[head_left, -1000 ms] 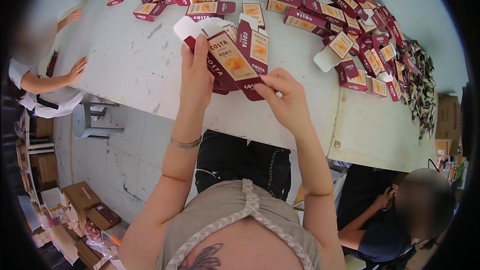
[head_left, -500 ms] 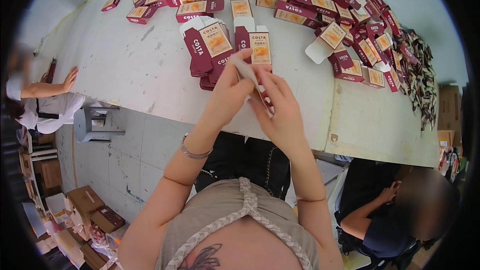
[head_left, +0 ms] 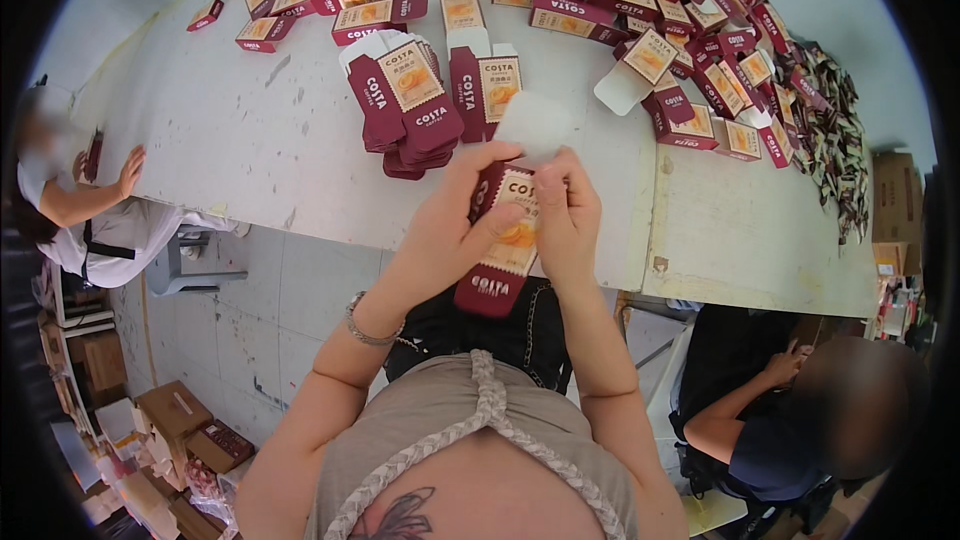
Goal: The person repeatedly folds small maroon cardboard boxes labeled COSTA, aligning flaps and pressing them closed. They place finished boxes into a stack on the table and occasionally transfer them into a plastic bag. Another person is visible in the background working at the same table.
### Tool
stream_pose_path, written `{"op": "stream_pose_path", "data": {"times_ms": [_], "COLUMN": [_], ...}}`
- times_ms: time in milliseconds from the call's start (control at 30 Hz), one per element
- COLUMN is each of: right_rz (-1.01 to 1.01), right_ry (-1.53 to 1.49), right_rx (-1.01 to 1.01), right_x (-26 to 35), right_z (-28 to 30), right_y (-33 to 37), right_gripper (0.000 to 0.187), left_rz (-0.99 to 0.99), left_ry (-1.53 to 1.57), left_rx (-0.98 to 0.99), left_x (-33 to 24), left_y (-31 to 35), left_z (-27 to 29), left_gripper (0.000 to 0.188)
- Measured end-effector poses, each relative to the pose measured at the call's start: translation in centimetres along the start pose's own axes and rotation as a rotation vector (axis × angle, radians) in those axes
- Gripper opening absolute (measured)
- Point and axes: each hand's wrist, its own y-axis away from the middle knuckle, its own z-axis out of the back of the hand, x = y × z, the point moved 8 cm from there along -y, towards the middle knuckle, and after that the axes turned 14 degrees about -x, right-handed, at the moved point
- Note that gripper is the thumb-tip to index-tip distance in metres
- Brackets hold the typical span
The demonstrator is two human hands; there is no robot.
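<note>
My left hand and my right hand grip a maroon and cream carton between them, over the table's front edge. Its printed front faces up, and a white flap stands out from its far end. The left thumb lies across the front; the right fingers hold the upper right edge. Just beyond my left hand is a stack of flat, unfolded cartons. To the right of that stack lies another flat carton, partly hidden behind the raised flap.
Formed cartons heap along the far side of the table. Many small dark sachets lie at the right end. One co-worker is at the far left, another sits close at right. A grey stool stands left.
The carton, edge-on before, has turned front up and come nearer to my body, its white flap showing. Both hands have moved slightly toward me. The view has shifted a little.
</note>
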Motion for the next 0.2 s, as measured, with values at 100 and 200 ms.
{"op": "stream_pose_path", "data": {"times_ms": [100, 200], "right_rz": [-0.024, 0.094], "right_ry": [-0.051, -0.14], "right_rx": [-0.03, -0.203], "right_x": [0.8, 1.6], "right_z": [-0.7, -0.3], "right_y": [0.3, 0.5], "right_gripper": [0.039, 0.06], "left_rz": [0.063, 0.167], "left_ry": [0.084, 0.156], "left_rx": [0.046, 0.11], "left_x": [0.7, 0.8], "left_y": [0.0, 0.4], "left_z": [-0.2, -0.6], "left_gripper": [0.037, 0.04]}}
